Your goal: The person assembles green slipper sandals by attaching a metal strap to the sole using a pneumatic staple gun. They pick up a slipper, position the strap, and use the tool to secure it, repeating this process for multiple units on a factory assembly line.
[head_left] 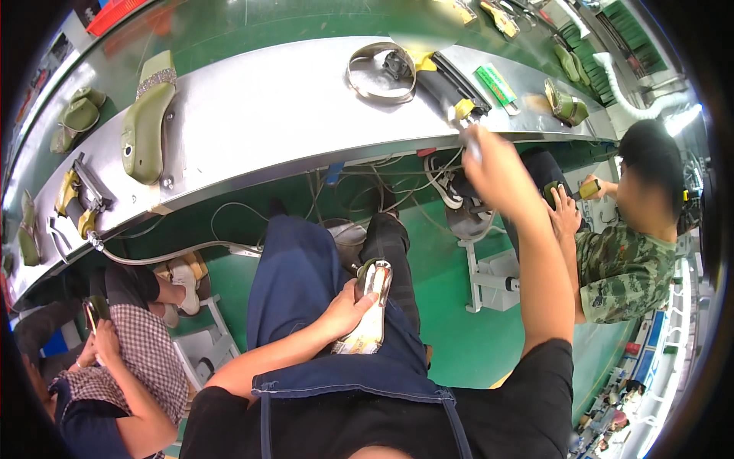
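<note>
My left hand (350, 308) rests over my lap and is closed around a shoe (370, 325). Its pale underside faces up, and olive green shows along its far end. Raised toward the right part of the bench edge, my right hand (493, 168) is blurred by motion. Its fingers are curled round a greyish thing that is too smeared to name. Just beyond that hand lies a yellow and black air stapler (456, 86) on the bench.
The metal bench (267, 103) holds a round metal dish (382, 98), a green box (497, 84), an olive shoe (147, 134) and another air stapler (75, 200). Hoses (180, 254) hang below its edge. Co-workers sit at left (126, 367) and right (631, 252), holding olive pieces.
</note>
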`<state>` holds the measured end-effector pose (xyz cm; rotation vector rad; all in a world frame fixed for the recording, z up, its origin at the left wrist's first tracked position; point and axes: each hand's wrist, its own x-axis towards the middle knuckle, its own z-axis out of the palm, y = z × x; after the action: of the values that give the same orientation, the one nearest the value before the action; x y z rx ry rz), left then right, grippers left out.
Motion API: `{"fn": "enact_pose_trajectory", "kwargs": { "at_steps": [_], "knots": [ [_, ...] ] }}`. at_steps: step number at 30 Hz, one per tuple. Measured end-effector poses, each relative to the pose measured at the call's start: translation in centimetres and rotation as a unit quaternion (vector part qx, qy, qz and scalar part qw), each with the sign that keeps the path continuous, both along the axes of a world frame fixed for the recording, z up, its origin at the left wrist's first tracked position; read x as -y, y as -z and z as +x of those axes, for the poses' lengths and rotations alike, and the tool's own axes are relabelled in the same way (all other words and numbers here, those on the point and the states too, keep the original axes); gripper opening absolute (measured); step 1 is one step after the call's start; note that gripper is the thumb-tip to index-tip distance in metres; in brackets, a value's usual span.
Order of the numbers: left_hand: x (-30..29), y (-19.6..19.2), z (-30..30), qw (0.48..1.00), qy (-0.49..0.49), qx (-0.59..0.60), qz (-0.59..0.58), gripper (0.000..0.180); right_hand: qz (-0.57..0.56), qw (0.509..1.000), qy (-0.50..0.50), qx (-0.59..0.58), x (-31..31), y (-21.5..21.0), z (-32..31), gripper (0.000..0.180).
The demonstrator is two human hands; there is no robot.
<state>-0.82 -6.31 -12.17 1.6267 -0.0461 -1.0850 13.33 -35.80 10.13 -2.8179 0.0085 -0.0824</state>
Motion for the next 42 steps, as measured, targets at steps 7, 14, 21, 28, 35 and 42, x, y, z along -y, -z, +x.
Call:
{"fn": "enact_pose_trajectory", "kwargs": {
  "at_steps": [7, 14, 21, 28, 35, 42],
  "knots": [
    [-0.2, 0.2, 0.0, 0.999, 0.025, 0.015, 0.012, 0.084, -0.091, 0.984, 0.090, 0.126, 2.4, 5.5, 15.2, 0.035],
    [-0.5, 1.4, 0.1, 0.999, 0.038, -0.004, -0.006, 0.083, -0.083, 0.994, 0.043, 0.049, 2.1, 5.0, 15.9, 0.063],
    [-0.3, 1.9, -0.1, 0.999, 0.028, -0.009, -0.036, 0.097, 0.089, 0.985, 0.147, -0.025, 5.2, 1.8, 17.0, 0.071],
    [-0.3, 1.4, 0.1, 0.999, 0.007, -0.028, -0.044, 0.085, -0.196, 0.980, 0.018, -0.009, 2.3, 0.9, 13.4, 0.047],
    [-0.2, 1.1, 0.0, 0.999, 0.012, -0.030, -0.036, 0.085, -0.309, 0.950, 0.029, 0.023, 1.1, -0.3, 12.4, 0.029],
    [-0.5, 0.0, 0.2, 1.000, 0.008, -0.018, -0.010, 0.084, -0.400, 0.900, -0.060, 0.164, -2.4, -3.3, 12.0, 0.018]
  ]
}}
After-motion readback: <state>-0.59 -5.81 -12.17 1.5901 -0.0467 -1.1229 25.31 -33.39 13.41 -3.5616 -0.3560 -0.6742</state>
